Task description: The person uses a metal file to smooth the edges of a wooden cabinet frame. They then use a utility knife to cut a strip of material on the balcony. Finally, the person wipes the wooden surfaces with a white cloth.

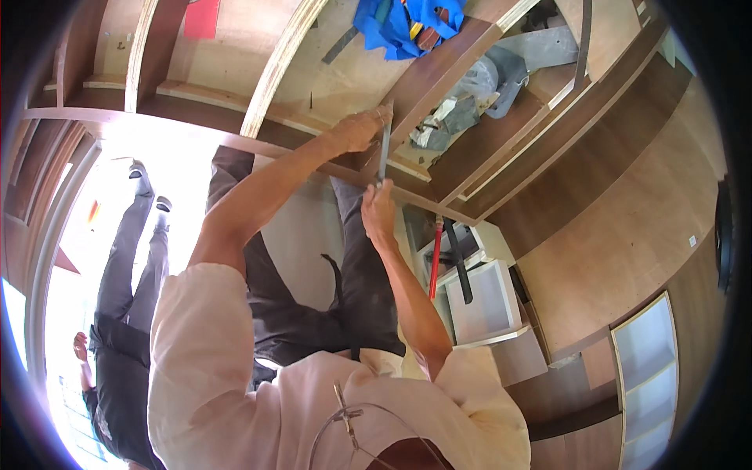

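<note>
Plywood panels and brown cabinet frames (501, 149) fill the scene, with a blue cloth (403, 27) far off. At centre, a thin grey metal strip (384, 153) is gripped at its far end by the left hand (362, 129) and at its near end by the right hand (378, 210).

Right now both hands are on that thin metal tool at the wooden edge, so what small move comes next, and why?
Probably a short, steady stroke of the thin metal tool along the wooden edge. The left hand grips its upper end and the right hand its lower end, so it lies braced across the edge. What kind of tool it is cannot be told.
</note>
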{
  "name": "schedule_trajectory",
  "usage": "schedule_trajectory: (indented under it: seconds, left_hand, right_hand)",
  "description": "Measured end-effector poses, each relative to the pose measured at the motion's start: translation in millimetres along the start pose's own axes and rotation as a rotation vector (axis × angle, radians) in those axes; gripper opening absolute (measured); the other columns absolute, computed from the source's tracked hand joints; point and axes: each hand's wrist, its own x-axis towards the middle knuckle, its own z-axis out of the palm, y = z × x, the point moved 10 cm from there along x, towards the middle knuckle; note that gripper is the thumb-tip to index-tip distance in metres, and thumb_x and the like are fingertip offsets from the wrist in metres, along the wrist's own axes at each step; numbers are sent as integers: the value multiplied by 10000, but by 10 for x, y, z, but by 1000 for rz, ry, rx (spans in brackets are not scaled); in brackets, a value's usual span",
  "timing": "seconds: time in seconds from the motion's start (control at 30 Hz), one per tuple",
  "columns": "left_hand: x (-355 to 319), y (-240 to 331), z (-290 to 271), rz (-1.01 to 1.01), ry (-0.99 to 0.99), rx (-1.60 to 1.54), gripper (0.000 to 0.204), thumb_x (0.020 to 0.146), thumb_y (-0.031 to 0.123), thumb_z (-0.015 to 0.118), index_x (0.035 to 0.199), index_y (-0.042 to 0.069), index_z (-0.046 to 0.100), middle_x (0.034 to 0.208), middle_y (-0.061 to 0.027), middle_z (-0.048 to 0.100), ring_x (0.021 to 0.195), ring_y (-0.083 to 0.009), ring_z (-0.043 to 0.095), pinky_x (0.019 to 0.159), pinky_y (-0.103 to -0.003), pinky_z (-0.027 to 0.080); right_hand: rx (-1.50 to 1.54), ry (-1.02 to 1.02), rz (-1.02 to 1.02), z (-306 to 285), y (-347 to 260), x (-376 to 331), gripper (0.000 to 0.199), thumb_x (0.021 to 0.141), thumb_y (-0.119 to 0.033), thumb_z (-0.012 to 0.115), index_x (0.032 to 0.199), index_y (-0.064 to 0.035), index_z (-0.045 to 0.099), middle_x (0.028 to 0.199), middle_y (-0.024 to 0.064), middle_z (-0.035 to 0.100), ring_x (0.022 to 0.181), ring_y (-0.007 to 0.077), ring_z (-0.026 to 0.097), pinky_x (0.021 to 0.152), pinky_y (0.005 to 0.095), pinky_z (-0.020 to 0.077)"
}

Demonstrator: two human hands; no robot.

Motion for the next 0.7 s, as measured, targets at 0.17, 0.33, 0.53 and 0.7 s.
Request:
schedule_trajectory:
  seconds: [0.17, 0.33, 0.53, 0.7]
  left_hand:
    - [-136, -13, 149, 7, -49, 84, 771, 738, -68, 704, 1467, -30, 454, 1575, -192, 397, 1458, -340, 390, 1203, -376, 368]
    - [-262, -120, 330, -73, -96, 38, 740, 766, -76, 662, 1474, -35, 449, 1598, -195, 362, 1486, -323, 348, 1224, -369, 340]
    - [-393, -99, 405, -76, -85, -7, 707, 788, -89, 605, 1471, -67, 424, 1587, -228, 358, 1468, -347, 367, 1203, -381, 364]
    - [-470, -38, 485, -84, -167, 147, 709, 806, -80, 577, 1488, -69, 385, 1560, -251, 380, 1432, -380, 407, 1164, -409, 407]
  right_hand:
    - [49, 131, -154, -47, -78, -119, 277, 1040, -179, 504, 1174, 41, 401, 801, 333, 655, 777, 548, 634, 631, 601, 492]
    - [68, -82, 109, 260, 201, -227, 275, 1043, -195, 502, 1160, 30, 398, 825, 330, 661, 807, 540, 642, 669, 607, 493]
    - [62, -70, 64, 367, 227, -285, 291, 1040, -229, 509, 1155, 10, 390, 824, 327, 662, 786, 547, 638, 666, 609, 493]
    - [79, -77, 89, 422, 312, -333, 303, 1028, -248, 526, 1170, -16, 393, 835, 335, 660, 801, 552, 635, 682, 621, 489]
